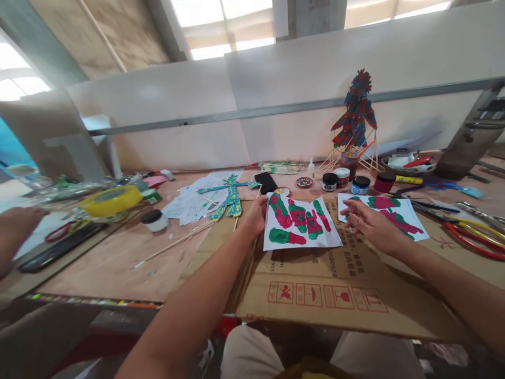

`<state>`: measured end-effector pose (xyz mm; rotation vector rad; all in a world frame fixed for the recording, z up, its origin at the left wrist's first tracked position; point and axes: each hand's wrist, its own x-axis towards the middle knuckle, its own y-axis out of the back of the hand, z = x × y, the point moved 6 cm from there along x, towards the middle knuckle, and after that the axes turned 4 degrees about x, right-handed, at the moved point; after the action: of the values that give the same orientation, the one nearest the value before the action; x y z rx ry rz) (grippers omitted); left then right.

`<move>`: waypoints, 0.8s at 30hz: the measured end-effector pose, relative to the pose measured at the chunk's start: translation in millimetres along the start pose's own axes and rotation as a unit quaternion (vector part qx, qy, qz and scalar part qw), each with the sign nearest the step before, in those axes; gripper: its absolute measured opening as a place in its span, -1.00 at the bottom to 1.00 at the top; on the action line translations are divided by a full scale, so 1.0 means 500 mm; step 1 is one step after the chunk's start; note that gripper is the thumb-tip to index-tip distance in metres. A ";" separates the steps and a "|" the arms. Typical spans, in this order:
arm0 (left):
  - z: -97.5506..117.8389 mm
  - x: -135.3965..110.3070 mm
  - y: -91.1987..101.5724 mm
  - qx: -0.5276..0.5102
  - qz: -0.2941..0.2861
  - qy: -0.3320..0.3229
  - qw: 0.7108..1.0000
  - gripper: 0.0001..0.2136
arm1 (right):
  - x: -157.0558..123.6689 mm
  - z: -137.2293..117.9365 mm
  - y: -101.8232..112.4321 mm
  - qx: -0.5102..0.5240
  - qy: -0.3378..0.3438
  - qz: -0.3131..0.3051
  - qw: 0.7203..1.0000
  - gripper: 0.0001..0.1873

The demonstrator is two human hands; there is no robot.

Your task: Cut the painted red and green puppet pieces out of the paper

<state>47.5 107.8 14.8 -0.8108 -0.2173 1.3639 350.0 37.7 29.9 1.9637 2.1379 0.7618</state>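
The left hand (258, 217) is gripping one painted sheet (303, 223); a second sheet (401, 215) is lying to its right.
Thumb and fingers are pinching the left edge above the cardboard (292, 273); the right hand (369, 225) is hanging half-open, gripping nothing (whether it is touching paper, I cannot tell). Four paint jars (360, 185) are standing behind, and bare cardboard is leaving room towards the front edge.
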 end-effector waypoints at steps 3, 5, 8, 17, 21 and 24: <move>0.006 -0.009 -0.004 0.030 0.019 -0.003 0.999 -0.83 | -0.001 0.012 -0.009 0.018 -0.028 -0.021 0.999 -0.44; 0.011 -0.020 -0.018 0.035 0.015 -0.014 0.999 -0.83 | -0.003 0.014 -0.014 0.045 -0.053 -0.040 0.997 -0.38; 0.015 -0.043 -0.051 0.034 -0.013 -0.019 0.999 -0.84 | -0.008 0.011 -0.019 0.101 -0.084 -0.057 0.990 -0.30; 0.013 -0.108 -0.115 0.048 -0.075 -0.019 0.996 -0.86 | -0.038 -0.002 -0.094 0.302 -0.140 -0.130 0.934 -0.37; 0.014 -0.100 -0.108 0.029 -0.073 -0.028 0.996 -0.83 | -0.043 -0.017 -0.111 0.360 -0.194 -0.148 0.901 -0.44; 0.021 -0.076 -0.080 0.022 -0.031 -0.049 0.998 -0.86 | -0.040 -0.019 -0.101 0.376 -0.234 -0.121 0.888 -0.50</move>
<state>63.9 77.6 59.3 -0.6960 -0.2867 1.3478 303.7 14.7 10.7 1.8035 2.4591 -0.6337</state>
